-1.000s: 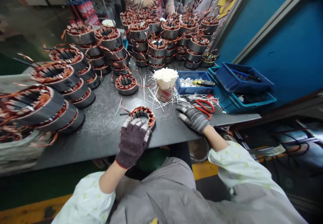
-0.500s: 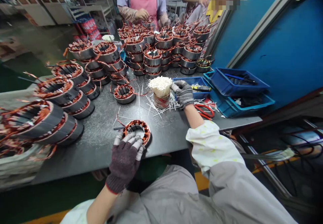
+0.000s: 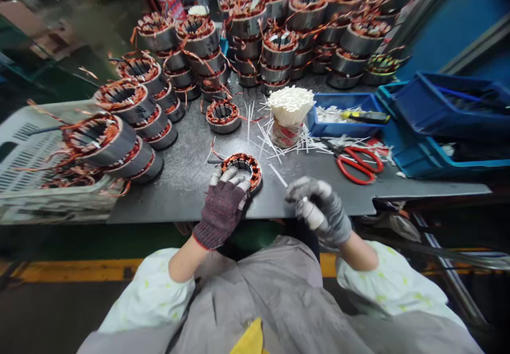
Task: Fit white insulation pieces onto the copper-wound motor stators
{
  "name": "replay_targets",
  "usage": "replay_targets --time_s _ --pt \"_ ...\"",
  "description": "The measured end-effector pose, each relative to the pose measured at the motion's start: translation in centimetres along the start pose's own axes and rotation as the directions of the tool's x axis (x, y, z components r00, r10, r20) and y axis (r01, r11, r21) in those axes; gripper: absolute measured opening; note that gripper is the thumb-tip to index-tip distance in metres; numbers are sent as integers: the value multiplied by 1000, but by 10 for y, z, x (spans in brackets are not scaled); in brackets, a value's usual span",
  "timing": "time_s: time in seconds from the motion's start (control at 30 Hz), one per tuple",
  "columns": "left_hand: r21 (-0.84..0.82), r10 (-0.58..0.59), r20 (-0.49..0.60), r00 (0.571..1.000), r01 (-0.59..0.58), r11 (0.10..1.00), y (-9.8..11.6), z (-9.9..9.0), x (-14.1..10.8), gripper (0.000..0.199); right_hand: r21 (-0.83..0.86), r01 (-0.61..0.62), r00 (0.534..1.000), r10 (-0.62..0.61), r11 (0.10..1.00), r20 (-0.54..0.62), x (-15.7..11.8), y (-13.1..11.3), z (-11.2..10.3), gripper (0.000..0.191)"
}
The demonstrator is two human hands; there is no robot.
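A small motor stator (image 3: 256, 176) with copper windings lies flat near the table's front edge. My left hand (image 3: 223, 205), in a dark maroon glove with pale fingertips, rests over its near left rim, fingers curled onto it. My right hand (image 3: 319, 208), in a grey glove, is in the air to the right of the stator, fingers pinched. A thin white strip (image 3: 278, 175) sticks out from those fingers toward the stator, not touching it. Farther back stands a can (image 3: 286, 133) packed with a bundle of white strips (image 3: 290, 101).
Loose white strips lie around the can. Red-handled scissors (image 3: 360, 165) and a blue tray (image 3: 338, 128) with a yellow-black tool (image 3: 364, 116) are to the right, beside stacked blue bins (image 3: 458, 109). Stacked stators (image 3: 119, 146) line the left and back. A pale crate (image 3: 24, 136) stands far left.
My right hand has come back from the bundle in the can toward me, now with a white strip in its fingers. My left hand stays on the stator. The view has tilted down.
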State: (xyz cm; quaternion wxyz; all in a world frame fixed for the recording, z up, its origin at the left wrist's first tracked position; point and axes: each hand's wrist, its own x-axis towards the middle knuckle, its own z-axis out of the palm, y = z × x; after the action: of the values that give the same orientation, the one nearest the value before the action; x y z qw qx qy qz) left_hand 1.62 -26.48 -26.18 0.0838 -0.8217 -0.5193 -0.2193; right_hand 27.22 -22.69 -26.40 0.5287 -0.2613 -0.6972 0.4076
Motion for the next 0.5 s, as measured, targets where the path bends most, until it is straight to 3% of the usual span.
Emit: replay_targets --time_s 0.07,0.2,0.5 --pt "-6 -13 43 999 14 1000 -2 -1 0 32 -13 20 990 -18 1000 140 -28 -4 13 4" --pt "-2 -15 26 1000 15 1000 -3 -2 1 30 -34 30 981 -23 999 194 -52 -6 26 12" --pt "-5 -38 -3 999 38 999 2 1 2 26 -135 40 981 -13 990 192 -45 -2 41 14"
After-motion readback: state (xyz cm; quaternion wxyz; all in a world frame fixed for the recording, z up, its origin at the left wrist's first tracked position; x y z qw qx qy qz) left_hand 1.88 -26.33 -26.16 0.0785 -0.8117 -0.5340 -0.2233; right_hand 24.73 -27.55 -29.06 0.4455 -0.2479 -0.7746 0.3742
